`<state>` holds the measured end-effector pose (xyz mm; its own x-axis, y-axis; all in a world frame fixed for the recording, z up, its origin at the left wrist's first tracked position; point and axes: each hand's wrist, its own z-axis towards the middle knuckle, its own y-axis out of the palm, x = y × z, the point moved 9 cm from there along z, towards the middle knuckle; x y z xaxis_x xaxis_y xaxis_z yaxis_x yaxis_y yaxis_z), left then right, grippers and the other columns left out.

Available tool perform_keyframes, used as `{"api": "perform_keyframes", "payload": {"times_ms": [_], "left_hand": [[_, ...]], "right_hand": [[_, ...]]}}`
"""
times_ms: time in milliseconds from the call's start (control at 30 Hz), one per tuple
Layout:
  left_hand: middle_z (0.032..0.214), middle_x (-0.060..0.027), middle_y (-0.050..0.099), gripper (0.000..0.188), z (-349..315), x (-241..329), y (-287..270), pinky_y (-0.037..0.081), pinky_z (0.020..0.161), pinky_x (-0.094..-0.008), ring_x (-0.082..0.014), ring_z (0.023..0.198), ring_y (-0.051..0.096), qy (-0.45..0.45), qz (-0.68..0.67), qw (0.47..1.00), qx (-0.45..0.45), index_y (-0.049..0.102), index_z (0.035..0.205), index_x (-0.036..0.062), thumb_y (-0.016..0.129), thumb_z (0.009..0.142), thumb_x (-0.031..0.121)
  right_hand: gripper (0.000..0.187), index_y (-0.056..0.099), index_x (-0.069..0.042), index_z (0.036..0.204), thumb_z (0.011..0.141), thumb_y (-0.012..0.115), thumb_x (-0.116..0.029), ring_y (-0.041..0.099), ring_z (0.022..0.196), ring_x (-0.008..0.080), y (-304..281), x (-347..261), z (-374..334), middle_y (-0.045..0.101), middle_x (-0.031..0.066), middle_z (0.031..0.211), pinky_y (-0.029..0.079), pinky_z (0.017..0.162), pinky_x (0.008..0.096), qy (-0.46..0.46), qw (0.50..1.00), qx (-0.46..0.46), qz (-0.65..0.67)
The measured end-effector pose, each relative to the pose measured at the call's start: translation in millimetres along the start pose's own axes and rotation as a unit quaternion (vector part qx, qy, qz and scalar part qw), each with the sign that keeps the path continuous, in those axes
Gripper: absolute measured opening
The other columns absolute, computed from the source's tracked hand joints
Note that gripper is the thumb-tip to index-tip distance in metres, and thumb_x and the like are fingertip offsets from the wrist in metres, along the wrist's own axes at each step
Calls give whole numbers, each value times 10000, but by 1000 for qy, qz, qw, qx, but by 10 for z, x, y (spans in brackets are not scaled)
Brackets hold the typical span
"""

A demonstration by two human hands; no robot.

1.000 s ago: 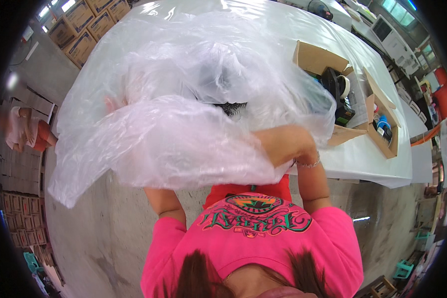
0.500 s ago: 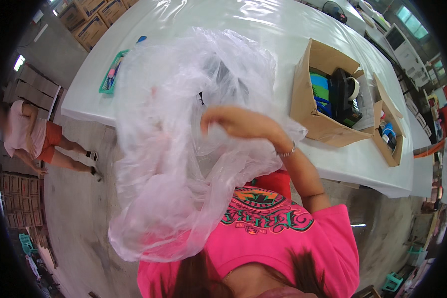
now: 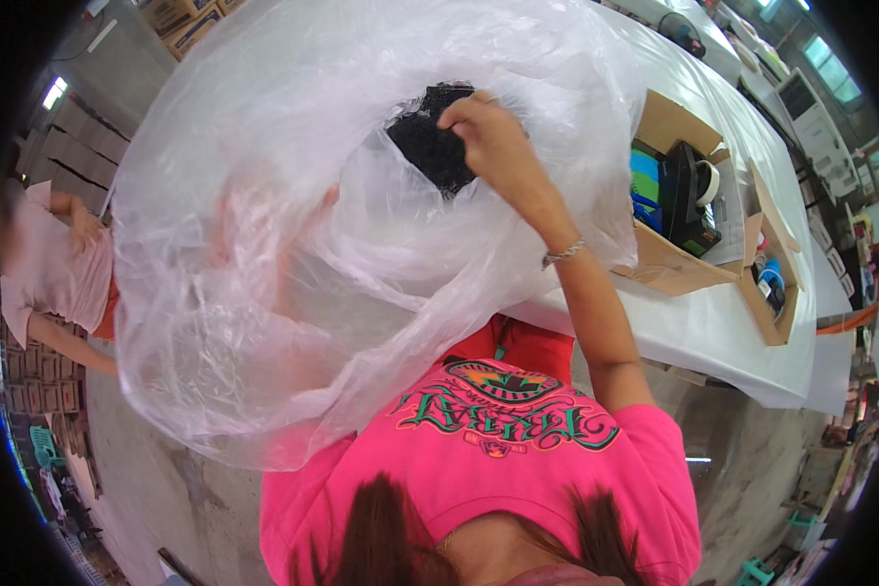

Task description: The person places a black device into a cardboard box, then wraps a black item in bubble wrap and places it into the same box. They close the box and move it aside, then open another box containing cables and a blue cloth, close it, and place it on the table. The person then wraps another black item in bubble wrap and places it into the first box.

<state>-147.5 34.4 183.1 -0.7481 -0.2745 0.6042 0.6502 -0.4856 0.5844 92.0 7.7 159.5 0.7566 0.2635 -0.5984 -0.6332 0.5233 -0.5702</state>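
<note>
Pink shirt (image 3: 557,479): ornate green-and-orange lettering.
Clear plastic (image 3: 215,117): spread wider over the bench (image 3: 689,322) than before.
Black item (image 3: 430,142): newly bared amid plastic.
Right hand (image 3: 486,132): curled over item, grip unclear.
Left hand (image 3: 281,230): blurred behind plastic; cannot tell.

left hand (image 3: 288,230) blurred behind plastic (image 3: 391,234), black item (image 3: 428,146) partly covered, cartons (image 3: 188,27) cropped above

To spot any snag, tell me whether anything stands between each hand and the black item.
Nothing visible stands between the right hand and the black item, at its upper right side. The left hand shows blurred through clear plastic, whose folds also lie between it and the item.
</note>
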Motion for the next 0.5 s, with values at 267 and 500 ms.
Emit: {"api": "perform_keyframes", "payload": {"times_ms": [267, 500], "left_hand": [[1458, -201, 359, 954, 34, 128, -51, 354, 1058, -396, -297, 1285, 438, 15, 0, 1000, 2, 191, 1495, 79, 747, 783, 384], [1459, -201, 359, 947, 75, 126, -33, 349, 1063, -394, -295, 1288, 437, 20, 6, 1000, -1, 197, 1493, 80, 745, 784, 385]], "right_hand": [[513, 535, -115, 1220, 745, 581, 75, 504, 1093, 330, 1236, 60, -282, 492, 133, 1199, 501, 862, 436, 48, 991, -119, -33], [627, 466, -134, 1269, 690, 695, -60, 598, 986, 353, 1369, 312, -348, 587, 174, 1104, 509, 791, 408, 84, 990, -116, 13]]}}
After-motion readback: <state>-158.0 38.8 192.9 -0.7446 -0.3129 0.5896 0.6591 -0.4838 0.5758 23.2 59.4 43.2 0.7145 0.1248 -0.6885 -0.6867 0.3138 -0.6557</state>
